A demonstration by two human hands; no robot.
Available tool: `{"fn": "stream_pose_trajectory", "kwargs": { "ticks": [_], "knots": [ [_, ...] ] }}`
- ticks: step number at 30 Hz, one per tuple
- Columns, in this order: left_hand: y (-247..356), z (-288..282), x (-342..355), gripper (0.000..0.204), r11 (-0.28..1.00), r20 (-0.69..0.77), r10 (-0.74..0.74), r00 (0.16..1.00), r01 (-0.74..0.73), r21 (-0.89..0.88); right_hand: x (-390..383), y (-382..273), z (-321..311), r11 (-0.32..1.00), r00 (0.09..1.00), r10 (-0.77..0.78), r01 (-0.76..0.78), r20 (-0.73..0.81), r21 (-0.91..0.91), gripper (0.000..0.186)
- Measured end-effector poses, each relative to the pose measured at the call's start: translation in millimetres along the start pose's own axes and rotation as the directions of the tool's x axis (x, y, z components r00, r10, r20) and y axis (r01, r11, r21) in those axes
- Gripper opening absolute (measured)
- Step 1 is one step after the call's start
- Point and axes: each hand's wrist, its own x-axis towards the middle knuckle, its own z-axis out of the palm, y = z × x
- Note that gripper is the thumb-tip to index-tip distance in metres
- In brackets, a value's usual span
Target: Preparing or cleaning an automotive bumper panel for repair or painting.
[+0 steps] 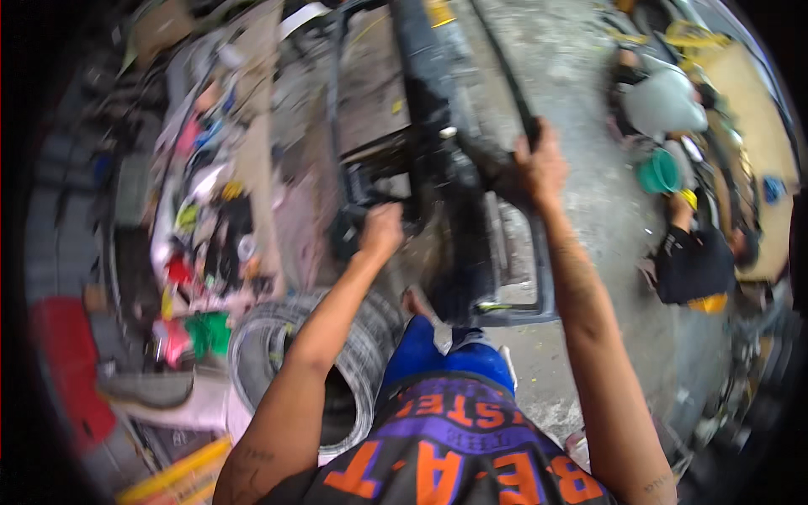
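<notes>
Your right hand (543, 167), at one o'clock, grips the black frame (427, 93) running toward twelve; your left hand (384, 229), at eleven, is too blurred to tell. Handling looks unfinished: frame gripped, unreleased.

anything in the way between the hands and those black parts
Nothing visible is. The right hand is curled around the black bar. The left hand is close by the black frame, with no object seen between them; blur hides whether they touch.
</notes>
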Motion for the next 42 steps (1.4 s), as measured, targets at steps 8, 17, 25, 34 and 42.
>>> {"fn": "stream_pose_trajectory", "kwargs": {
  "ticks": [8,17,25,34,42],
  "knots": [
    [-8,-43,9,0.025,0.909,-0.120,-0.360,0.925,0.319,-0.266,-4,-1,12,0.995,0.999,-0.014,0.020,0.051,-0.103,0.057],
    [-12,-12,4,0.013,0.985,0.006,0.047,0.999,-0.045,-0.168,-6,-12,16,0.985,0.999,-0.006,0.012,0.036,-0.170,0.055],
    [-6,-1,7,0.026,0.987,0.061,-0.002,0.998,0.011,-0.157,-4,-9,3,1.000,0.999,0.024,-0.024,0.026,-0.004,0.044],
    [-19,-4,16,0.026,0.986,0.146,0.069,0.987,-0.045,-0.163,-2,3,-3,0.992,0.998,0.059,-0.058,0.010,-0.110,0.057],
    [-37,-21,-3,0.026,0.997,0.181,-0.076,0.980,0.077,0.000,-11,-11,15,0.999,1.000,0.026,-0.027,-0.015,-0.032,0.053]
  ]
}}
